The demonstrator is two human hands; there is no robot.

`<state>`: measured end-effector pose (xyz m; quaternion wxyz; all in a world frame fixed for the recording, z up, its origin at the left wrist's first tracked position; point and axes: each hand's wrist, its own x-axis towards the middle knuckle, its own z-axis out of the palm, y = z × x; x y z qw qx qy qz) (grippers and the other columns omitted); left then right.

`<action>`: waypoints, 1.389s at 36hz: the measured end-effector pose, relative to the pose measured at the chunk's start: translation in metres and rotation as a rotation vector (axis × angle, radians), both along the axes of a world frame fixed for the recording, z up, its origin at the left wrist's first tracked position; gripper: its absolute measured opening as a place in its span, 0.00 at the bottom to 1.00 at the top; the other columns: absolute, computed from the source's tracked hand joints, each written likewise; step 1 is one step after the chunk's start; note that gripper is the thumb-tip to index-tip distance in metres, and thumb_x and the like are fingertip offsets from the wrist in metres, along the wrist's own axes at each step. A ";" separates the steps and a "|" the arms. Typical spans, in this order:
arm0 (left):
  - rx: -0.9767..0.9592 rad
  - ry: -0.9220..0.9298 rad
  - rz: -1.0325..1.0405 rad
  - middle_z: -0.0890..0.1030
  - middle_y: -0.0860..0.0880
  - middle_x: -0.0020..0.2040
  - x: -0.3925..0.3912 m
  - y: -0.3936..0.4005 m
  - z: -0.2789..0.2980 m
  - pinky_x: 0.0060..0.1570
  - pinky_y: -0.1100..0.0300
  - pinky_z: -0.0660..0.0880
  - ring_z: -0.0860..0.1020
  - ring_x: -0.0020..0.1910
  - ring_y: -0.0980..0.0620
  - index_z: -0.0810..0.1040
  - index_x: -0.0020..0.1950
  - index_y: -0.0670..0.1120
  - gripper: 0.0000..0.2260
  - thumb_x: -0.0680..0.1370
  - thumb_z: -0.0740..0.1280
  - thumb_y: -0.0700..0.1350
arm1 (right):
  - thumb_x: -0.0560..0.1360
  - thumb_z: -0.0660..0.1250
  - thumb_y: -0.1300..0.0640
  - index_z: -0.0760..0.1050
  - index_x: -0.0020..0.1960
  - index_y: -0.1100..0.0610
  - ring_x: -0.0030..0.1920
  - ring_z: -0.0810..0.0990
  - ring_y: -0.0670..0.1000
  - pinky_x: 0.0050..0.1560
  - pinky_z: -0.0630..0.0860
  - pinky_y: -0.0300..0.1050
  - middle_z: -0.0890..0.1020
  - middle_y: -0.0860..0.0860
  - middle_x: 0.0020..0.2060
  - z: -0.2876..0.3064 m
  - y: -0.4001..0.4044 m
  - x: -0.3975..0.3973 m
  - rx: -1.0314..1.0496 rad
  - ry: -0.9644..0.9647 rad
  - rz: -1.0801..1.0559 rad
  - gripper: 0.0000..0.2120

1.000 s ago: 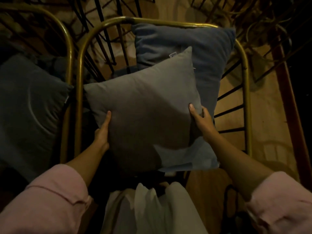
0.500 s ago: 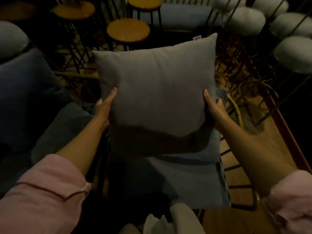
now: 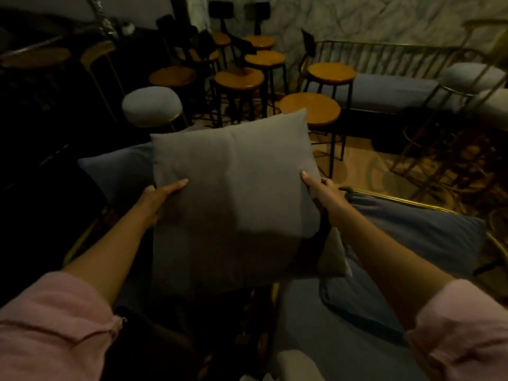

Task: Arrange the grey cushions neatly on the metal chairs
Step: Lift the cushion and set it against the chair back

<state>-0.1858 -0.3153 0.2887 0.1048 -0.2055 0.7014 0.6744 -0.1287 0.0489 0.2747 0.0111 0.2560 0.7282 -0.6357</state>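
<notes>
From the head view, both hands hold one grey cushion (image 3: 233, 199) up in the air, face toward the camera: the left hand (image 3: 158, 196) has its grip closed on the left edge, thumb lying across the front, and the right hand (image 3: 320, 192) is clamped on the right edge the same way. The cushion hangs above the gap between a blue cushion (image 3: 406, 243) on the right, beside a gold chair rail (image 3: 390, 199), and another blue one (image 3: 121, 166) at the left. To do this step well, I would keep both edges level, lower it squarely against a chair back, and let go only once it sits without leaning. Compared with half a second ago, the view has tilted up, so stools (image 3: 310, 108) now fill the background, and the cushion has shifted slightly left, carried away from the right-hand chair.
</notes>
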 end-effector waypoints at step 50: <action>-0.525 0.098 -1.005 0.71 0.37 0.71 0.057 0.373 -0.162 0.64 0.47 0.72 0.73 0.68 0.38 0.67 0.72 0.37 0.29 0.75 0.72 0.47 | 0.56 0.63 0.22 0.67 0.70 0.59 0.64 0.76 0.62 0.64 0.73 0.62 0.76 0.60 0.65 -0.197 0.300 0.233 0.119 -0.308 -0.501 0.55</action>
